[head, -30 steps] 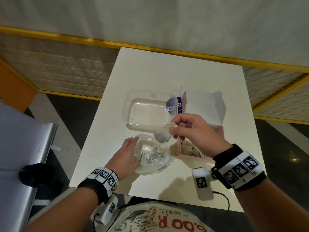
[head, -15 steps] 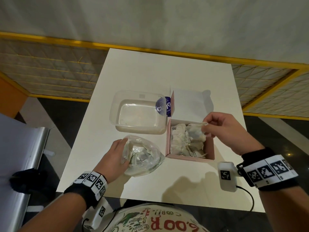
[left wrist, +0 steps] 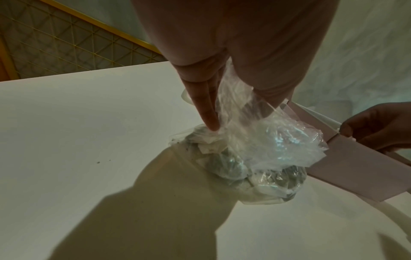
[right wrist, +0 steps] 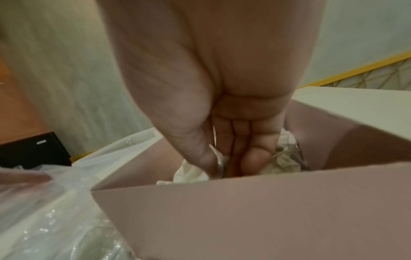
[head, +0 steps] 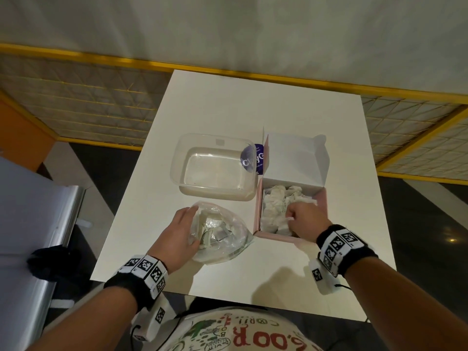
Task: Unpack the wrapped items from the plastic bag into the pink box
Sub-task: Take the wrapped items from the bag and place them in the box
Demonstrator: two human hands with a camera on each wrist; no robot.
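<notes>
Pink box right of plastic bag on worktop | R hand in box, fingers pinching wrapped item: placing step | L hand grips bag | next: release, reach back into bag.

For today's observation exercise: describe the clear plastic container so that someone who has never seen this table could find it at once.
On the white table, look left of the open pink box and just beyond the crumpled plastic bag. There sits the clear plastic container: rigid, rectangular with rounded corners, and, unlike its neighbours, holding no wrapped items.
</notes>
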